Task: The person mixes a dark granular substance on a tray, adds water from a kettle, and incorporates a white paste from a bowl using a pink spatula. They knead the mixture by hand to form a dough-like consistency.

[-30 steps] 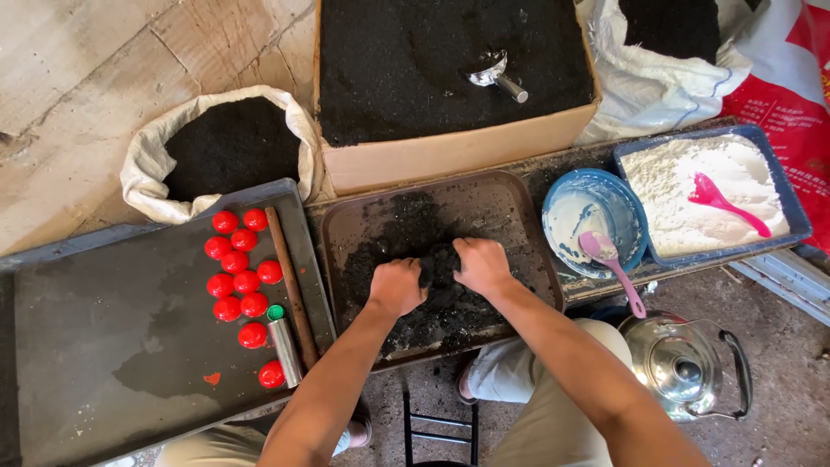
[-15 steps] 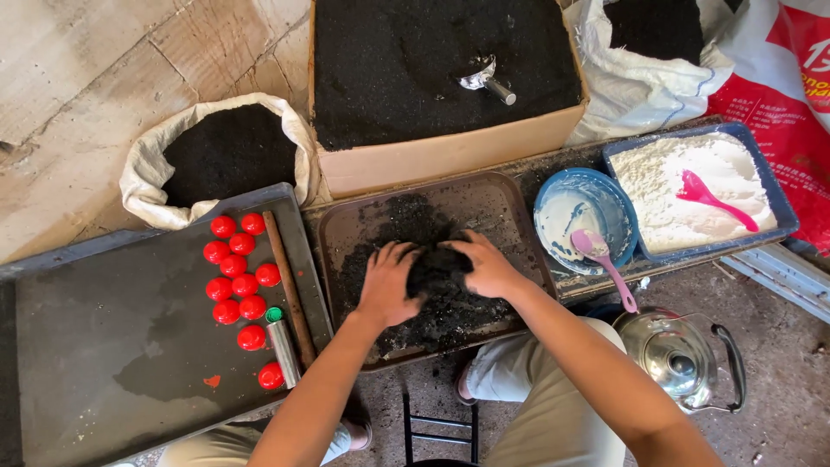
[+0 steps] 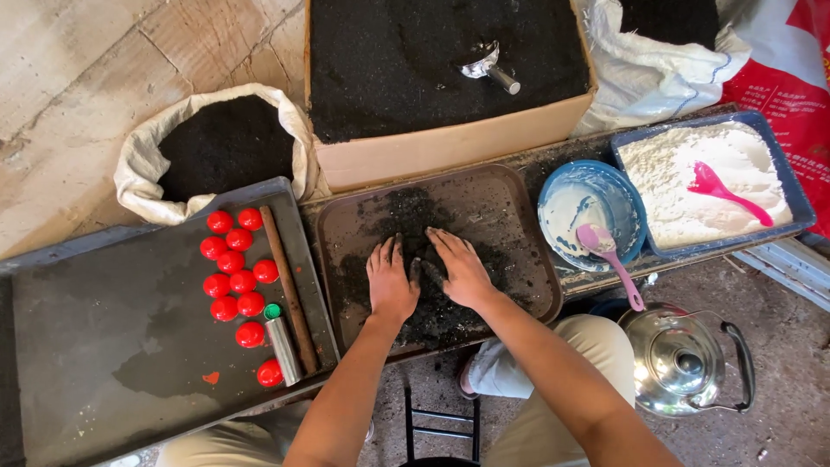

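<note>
Open tan cardboard box (image 3: 450,147), rectangular, filled with black powder, directly behind the brown tray (image 3: 510,195). Rolled-down white woven sack (image 3: 138,169) of black powder, left of the box; second white woven sack (image 3: 640,82), right of it. Red printed plastic bag (image 3: 791,65), far right of the box.

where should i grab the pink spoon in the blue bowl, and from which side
Grip the pink spoon by its handle end, which juts over the blue bowl rim toward the kettle. Come from the near right side: its head lies in white paste, while the handle is clean and free.
</note>
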